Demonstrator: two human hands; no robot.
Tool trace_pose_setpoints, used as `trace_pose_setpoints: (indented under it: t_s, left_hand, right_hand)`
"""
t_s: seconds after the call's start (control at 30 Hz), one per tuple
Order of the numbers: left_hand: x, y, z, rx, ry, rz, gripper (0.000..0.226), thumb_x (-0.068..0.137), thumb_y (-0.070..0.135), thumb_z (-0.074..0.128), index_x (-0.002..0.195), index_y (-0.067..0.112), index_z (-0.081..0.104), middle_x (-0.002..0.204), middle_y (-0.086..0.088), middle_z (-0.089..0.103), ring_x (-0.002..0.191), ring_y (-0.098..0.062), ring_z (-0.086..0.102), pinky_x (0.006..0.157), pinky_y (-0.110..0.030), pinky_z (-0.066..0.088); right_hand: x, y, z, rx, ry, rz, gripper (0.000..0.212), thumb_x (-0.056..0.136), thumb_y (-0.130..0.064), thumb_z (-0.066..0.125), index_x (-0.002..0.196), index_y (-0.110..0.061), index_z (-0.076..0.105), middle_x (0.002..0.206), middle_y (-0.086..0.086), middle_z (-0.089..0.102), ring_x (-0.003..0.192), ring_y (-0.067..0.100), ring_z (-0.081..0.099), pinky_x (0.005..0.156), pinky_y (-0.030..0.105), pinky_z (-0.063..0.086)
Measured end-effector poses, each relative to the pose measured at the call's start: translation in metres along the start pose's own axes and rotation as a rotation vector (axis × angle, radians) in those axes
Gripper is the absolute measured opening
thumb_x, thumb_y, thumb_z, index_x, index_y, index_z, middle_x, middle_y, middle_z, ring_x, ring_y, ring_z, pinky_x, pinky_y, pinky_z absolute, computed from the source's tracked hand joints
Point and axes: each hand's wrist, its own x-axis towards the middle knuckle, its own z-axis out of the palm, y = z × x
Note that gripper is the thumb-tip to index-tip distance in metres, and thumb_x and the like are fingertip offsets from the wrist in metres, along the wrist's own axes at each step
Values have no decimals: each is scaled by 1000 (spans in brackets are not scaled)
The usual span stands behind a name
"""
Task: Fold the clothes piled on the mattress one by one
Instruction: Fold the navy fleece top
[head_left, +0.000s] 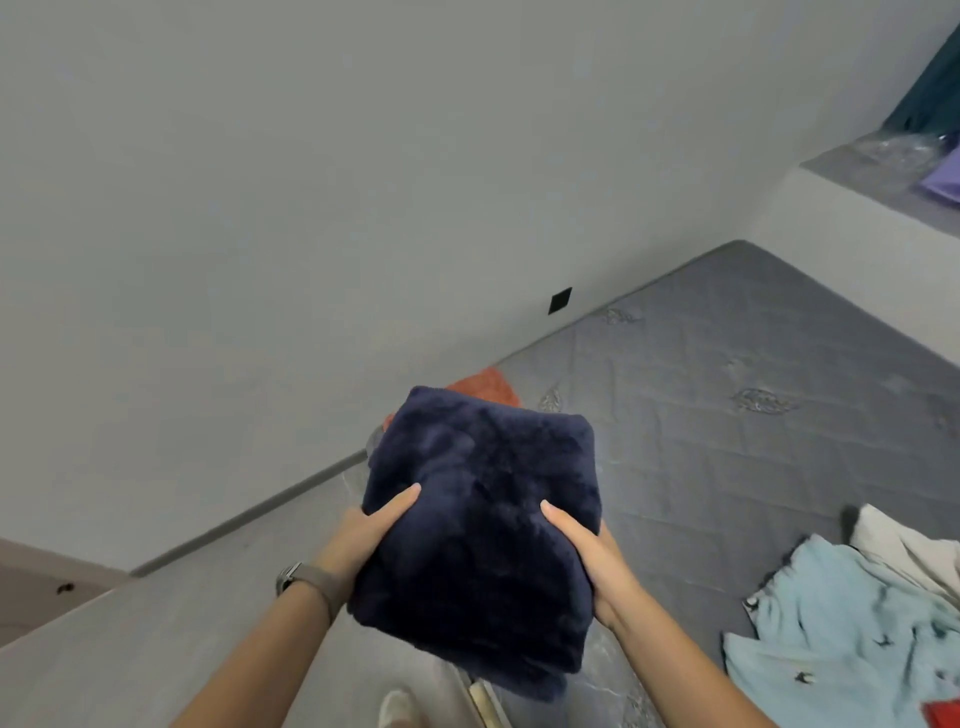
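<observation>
A folded dark navy fleece garment (483, 519) is held up in the air over the near edge of the grey quilted mattress (727, 415). My left hand (363, 535) grips its left side, thumb on top, with a watch on that wrist. My right hand (587, 551) grips its right side the same way. Behind the bundle an orange-red cloth (488, 387) lies on the mattress by the wall, mostly hidden. At the lower right lies a heap of unfolded clothes: a light blue garment (841, 623), a cream one (904, 545) and a red piece (943, 714).
A grey wall (363, 182) runs along the mattress's far side, with a small black square plate (560, 300) on it. A ledge at upper right (857, 171) holds clear plastic, a purple cloth (943, 179) and a teal curtain (930, 88). A light grey bed frame (156, 623) lies lower left.
</observation>
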Motion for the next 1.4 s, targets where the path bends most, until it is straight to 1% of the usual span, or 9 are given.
trace_pose_setpoints:
  t_s: [0.27,0.5,0.67,0.8,0.93,1.03,1.13,1.23,1.4]
  left_hand:
    - [176,99,-15,168,-159,40,45,70,49,78,105,22,67,102,4,73,92,-14,68,72,-23,51]
    - [330,150,-10,392,-307,63,59,54,52,87,103,25,68,99,9,74,92,-12,70,81,-30,54]
    - [425,114,12,599,-301,106,36,72,48,78,101,30,66,98,12,70,92,-12,66,81,-28,51]
    - [457,59,28,826,-123,64,71,78,54,65,133,12,48,131,-8,58,119,-32,54,97,-36,44]
    - [425,63,37,960,20,611,84,83,44,65,149,11,25,157,-13,22,146,-29,18,117,-47,18]
    - [388,81,48,1088,-44,881,93,77,60,62,151,23,19,160,-12,12,147,-35,7,111,-62,10]
    - [390,73,57,1380,-193,631,125,55,85,60,148,43,-13,159,-13,-17,145,-42,-10,106,-72,9]
    - [425,47,49,1410,-312,266,142,39,86,67,132,56,-35,149,-6,-42,143,-44,-18,106,-73,17]
    - [462,23,52,1418,-306,265,144,37,85,68,125,56,-42,146,-8,-45,144,-44,-13,105,-70,24]
  right_hand:
    - [146,-36,54,69,196,-43,58,71,-33,84,124,-25,60,115,-1,71,101,19,70,85,39,58]
    - [261,-20,82,239,410,-23,71,62,-38,87,126,-29,58,115,-5,71,103,16,69,91,41,56]
    - [326,31,82,339,623,21,65,71,-29,86,128,-26,56,113,-7,69,103,12,67,94,36,54]
    - [355,72,76,282,674,146,70,63,-38,90,124,-23,59,114,-7,69,103,12,66,99,37,51]
    - [356,66,67,130,824,61,113,50,-56,87,144,-23,34,136,-4,54,123,13,54,109,39,43]
    - [348,35,65,-213,1038,-199,104,65,-64,72,150,-27,26,151,-3,37,140,12,29,117,45,26]
    - [358,5,70,-684,912,-349,100,68,-70,65,151,-34,22,158,-2,25,147,18,14,120,53,13]
    - [382,12,84,-1076,537,-129,108,62,-78,64,147,-55,0,162,-9,-15,147,25,-23,110,71,1]
    - [426,51,79,-1165,484,-4,110,64,-84,57,144,-57,-13,157,-8,-31,140,27,-37,106,77,-2]
